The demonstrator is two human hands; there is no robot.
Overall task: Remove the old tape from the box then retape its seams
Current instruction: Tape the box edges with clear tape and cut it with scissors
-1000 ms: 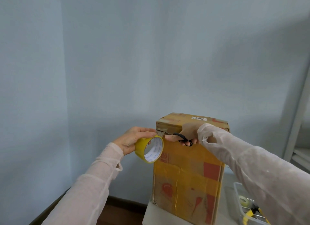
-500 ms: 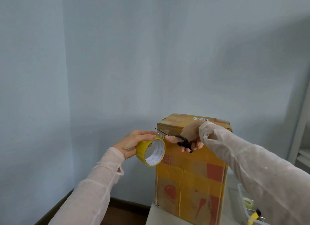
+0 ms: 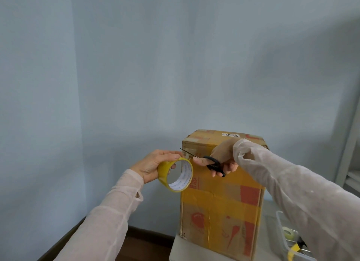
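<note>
To my left there is only the pale blue wall (image 3: 116, 85), with a strip of dark floor (image 3: 140, 247) below my left sleeve (image 3: 109, 218). My left hand (image 3: 153, 165) grips the tape (image 3: 162, 174), a yellow roll: fingers curl over its top and one fingertip shows inside the core. The roll's open face turns toward me and to the right, and its right edge lies just beside the box's upper left corner.

The scissors (image 3: 211, 160) lie nearly level, black handles to the right and thin blades pointing left and slightly up, their tip just above the roll. I cannot tell whether the blades are parted. My right hand (image 3: 224, 155) grips the handles, thumb through one loop and fingers curled under. It hides part of the box's upper front, and my right sleeve (image 3: 292, 192) covers the box's upper right edge.

The box (image 3: 220, 218) stands on end on the white table (image 3: 181, 249), long axis vertical, a white label on top and yellow bands across its front. Both hands are at its top front edge.

Further right, a clear bin (image 3: 278, 220) sits on the table, half hidden by my sleeve. A grey shelf (image 3: 348, 163) stands at the far edge.
</note>
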